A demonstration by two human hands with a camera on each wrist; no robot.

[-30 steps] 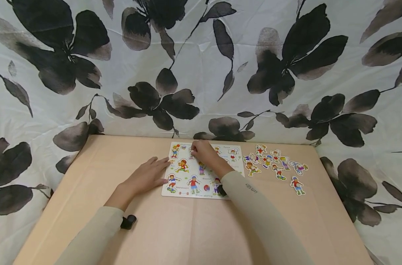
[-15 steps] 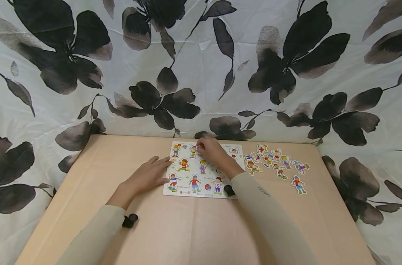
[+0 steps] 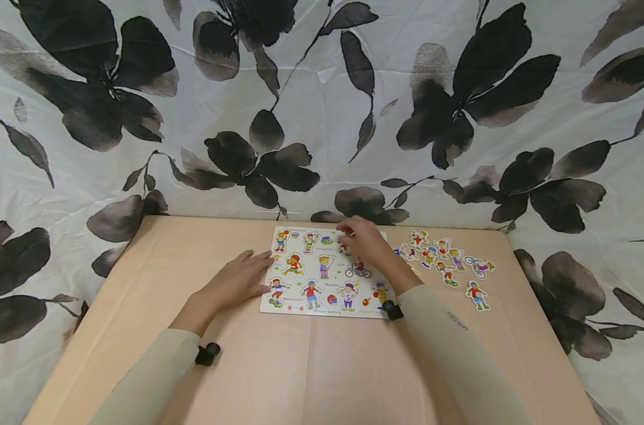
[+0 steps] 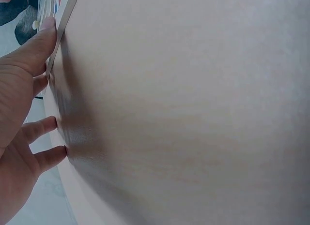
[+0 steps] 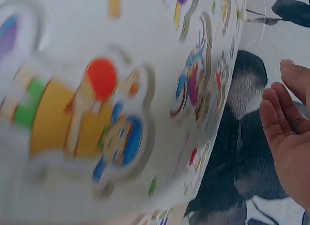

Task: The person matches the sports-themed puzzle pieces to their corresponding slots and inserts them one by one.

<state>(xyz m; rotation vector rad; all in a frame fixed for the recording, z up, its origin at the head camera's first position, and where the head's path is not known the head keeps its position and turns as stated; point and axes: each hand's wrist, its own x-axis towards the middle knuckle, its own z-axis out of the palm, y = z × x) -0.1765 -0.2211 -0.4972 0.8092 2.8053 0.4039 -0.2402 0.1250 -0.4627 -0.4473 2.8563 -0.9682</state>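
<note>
A white picture puzzle board (image 3: 300, 276) with cut-out children doing sports lies near the table's back edge. My left hand (image 3: 238, 280) rests at the board's left side, fingers spread. In the left wrist view, the thumb (image 4: 46, 29) touches the board's edge. My right hand (image 3: 368, 243) hovers over the board's upper right, next to a figure there that it partly hides. Its fingers (image 5: 276, 126) are loosely bent in the right wrist view, and no piece shows between them. A figure with a red paddle (image 5: 104, 80) appears close up on the board.
Right of the board lie several loose figure pieces (image 3: 456, 260) in a cluster. One piece in a red top (image 3: 477, 296) lies apart, nearer the front. A white cloth with dark flowers (image 3: 375, 100) hangs behind the tan table (image 3: 300, 366).
My right hand has moved rightward along the board's top row, uncovering a figure with raised arms and the bicycle figure. The left hand has stayed at the board's left edge.
</note>
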